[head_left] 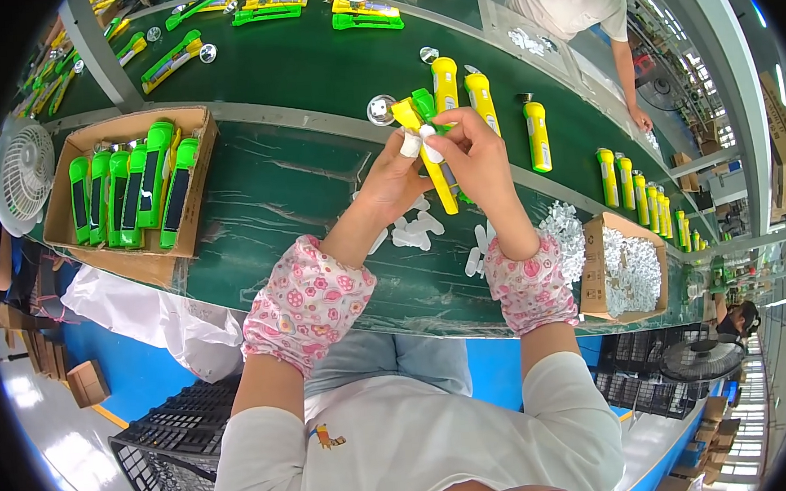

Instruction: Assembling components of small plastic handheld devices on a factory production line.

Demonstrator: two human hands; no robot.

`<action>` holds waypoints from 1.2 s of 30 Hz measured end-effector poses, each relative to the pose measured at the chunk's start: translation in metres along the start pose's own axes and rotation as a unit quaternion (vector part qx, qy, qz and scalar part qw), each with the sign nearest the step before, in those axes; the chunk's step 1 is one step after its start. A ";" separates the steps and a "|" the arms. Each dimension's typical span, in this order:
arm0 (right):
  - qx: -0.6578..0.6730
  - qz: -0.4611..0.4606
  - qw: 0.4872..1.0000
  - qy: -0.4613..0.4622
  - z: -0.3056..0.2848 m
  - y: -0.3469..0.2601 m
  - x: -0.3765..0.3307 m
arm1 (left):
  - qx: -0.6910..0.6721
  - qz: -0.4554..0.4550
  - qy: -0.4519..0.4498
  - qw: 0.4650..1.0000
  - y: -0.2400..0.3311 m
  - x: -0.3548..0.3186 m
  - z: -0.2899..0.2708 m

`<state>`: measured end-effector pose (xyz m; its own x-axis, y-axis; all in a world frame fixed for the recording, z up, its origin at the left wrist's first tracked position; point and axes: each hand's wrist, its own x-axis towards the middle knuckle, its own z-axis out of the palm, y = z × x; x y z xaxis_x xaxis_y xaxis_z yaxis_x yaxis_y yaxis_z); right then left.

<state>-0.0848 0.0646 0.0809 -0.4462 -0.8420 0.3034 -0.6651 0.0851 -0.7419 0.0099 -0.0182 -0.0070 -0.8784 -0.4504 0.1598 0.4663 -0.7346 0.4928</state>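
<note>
My left hand (393, 181) is closed round an opened yellow and green flashlight (443, 187), with white wrapping on its thumb. The flashlight tilts over the bench, its round silver reflector (381, 110) hanging out at the upper left. My right hand (478, 161) pinches thumb and forefinger at a small white piece (431, 144) against the open body; the fingers hide part of it. Beneath my hands lie several loose flat white pieces (412, 233). Just beyond stand closed-looking yellow flashlights (481, 101) on the green belt.
A carton (198, 181) of green flashlights stands at the left, near a white fan (24, 173). To the right are a heap of small clear-and-white parts (562, 235) and a carton (595, 269) filled with more. Across the belt a person in white (567, 5) works.
</note>
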 end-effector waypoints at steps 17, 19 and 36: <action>-0.088 -0.080 0.989 -0.084 0.010 0.037 -0.032 | 0.014 0.079 0.214 0.974 -0.006 0.001 0.005; -0.046 -0.078 0.994 -0.065 0.010 0.035 -0.030 | -0.009 0.080 0.210 0.974 -0.005 0.004 -0.002; -0.136 -0.073 0.988 0.022 0.050 0.030 -0.056 | -0.075 0.084 0.143 0.983 -0.014 -0.001 -0.019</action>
<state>-0.0502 0.0876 0.0116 -0.3559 -0.8321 0.4253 -0.8580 0.1107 -0.5016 0.0064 -0.0171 -0.0298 -0.7328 -0.6798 -0.0298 0.6308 -0.6952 0.3446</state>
